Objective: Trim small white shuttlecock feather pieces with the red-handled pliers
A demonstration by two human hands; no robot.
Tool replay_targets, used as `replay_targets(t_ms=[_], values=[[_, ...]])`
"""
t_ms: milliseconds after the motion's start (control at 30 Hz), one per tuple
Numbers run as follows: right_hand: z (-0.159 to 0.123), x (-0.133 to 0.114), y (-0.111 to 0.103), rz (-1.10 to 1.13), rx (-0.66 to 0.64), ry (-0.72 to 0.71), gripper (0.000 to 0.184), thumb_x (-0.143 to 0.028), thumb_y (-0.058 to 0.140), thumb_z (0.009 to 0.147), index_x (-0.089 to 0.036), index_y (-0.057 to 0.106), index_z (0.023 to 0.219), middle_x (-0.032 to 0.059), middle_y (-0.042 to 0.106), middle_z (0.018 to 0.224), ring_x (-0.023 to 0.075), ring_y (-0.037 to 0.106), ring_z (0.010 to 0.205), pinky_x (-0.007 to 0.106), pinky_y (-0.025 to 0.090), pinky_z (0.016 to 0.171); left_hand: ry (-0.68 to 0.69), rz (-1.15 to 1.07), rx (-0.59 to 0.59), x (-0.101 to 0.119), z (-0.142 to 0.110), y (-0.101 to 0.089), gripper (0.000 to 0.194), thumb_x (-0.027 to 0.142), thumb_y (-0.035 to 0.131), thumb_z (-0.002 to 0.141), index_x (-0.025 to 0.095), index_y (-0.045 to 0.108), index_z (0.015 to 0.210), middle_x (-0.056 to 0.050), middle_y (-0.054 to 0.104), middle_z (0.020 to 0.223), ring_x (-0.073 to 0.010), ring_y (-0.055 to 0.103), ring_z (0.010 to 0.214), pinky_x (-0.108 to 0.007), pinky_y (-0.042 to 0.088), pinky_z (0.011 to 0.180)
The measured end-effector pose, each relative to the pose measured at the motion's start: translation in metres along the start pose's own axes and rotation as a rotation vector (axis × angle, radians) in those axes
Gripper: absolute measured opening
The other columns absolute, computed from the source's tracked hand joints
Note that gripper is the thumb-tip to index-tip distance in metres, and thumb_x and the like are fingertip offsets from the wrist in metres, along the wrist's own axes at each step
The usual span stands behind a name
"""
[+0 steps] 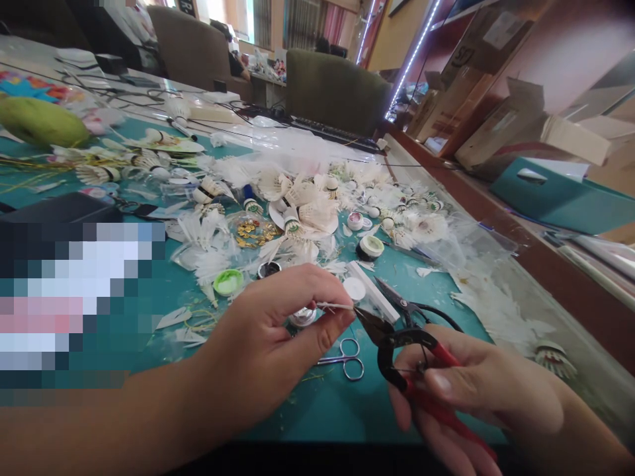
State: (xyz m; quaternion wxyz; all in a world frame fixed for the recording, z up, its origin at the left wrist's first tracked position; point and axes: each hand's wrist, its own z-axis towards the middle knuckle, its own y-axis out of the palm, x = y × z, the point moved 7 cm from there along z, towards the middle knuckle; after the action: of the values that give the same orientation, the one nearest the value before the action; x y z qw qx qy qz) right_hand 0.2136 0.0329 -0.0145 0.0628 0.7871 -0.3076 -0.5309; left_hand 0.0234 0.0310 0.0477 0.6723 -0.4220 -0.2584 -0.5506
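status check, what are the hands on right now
Left hand pinching white quill; right hand gripping red-handled snips, tips at quill; black-handled snips close alongside.

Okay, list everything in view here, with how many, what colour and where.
shuttlecocks: many, white, scattered mid-table
teal mat: one, teal, covering the tabletop
green fruit: one, green, far left
small scissors: one, silver, below the hands
black-handled shears: one, black, beside the cutters
keyboard: one, black, far table edge
armchairs: two, olive and brown, beyond the table
cardboard boxes: several, brown, right
white feather quill: one, white, between the hands
red-handled cutters: one, red and black, at the quill
left hand: pinching the quill
right hand: gripping the cutters
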Motion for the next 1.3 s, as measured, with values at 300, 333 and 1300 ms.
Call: replay_targets(t_ms=[300, 333, 1300], values=[[-0.012, -0.008, -0.004, -0.327, 0.195, 0.089, 0.055, -0.066, 0.058, 0.099, -0.012, 0.065, 0.102, 0.0012, 0.064, 0.063, 0.0047, 0.047, 0.044, 0.014, 0.032, 0.042, 0.073, 0.07, -0.045, 0.003, -0.001, 0.001, 0.015, 0.008, 0.066, 0.095, 0.021, 0.07, 0.09, 0.001, 0.074, 0.092, -0.0128, 0.071, 0.089, -0.022, 0.055, 0.082], [-0.014, -0.01, -0.004, -0.386, 0.234, 0.099, 0.055, -0.067, 0.057, 0.099, -0.013, 0.064, 0.099, 0.0019, 0.064, 0.065, 0.0053, 0.049, 0.047, 0.015, 0.034, 0.044, 0.07, 0.08, -0.047, 0.003, -0.001, 0.001, 0.015, 0.008, 0.066, 0.095, 0.022, 0.07, 0.09, 0.002, 0.074, 0.092, -0.0129, 0.072, 0.089, -0.022, 0.056, 0.082], [-0.001, -0.001, 0.008, -0.04, 0.1, -0.026, 0.057, -0.065, 0.063, 0.096, -0.009, 0.07, 0.104, 0.0038, 0.066, 0.063, 0.0055, 0.049, 0.04, 0.013, 0.036, 0.037, -0.107, -0.067, 0.081, -0.007, -0.001, -0.005, 0.013, 0.017, 0.074, 0.091, 0.029, 0.078, 0.086, 0.005, 0.079, 0.087, -0.0149, 0.073, 0.08, -0.025, 0.059, 0.074]])
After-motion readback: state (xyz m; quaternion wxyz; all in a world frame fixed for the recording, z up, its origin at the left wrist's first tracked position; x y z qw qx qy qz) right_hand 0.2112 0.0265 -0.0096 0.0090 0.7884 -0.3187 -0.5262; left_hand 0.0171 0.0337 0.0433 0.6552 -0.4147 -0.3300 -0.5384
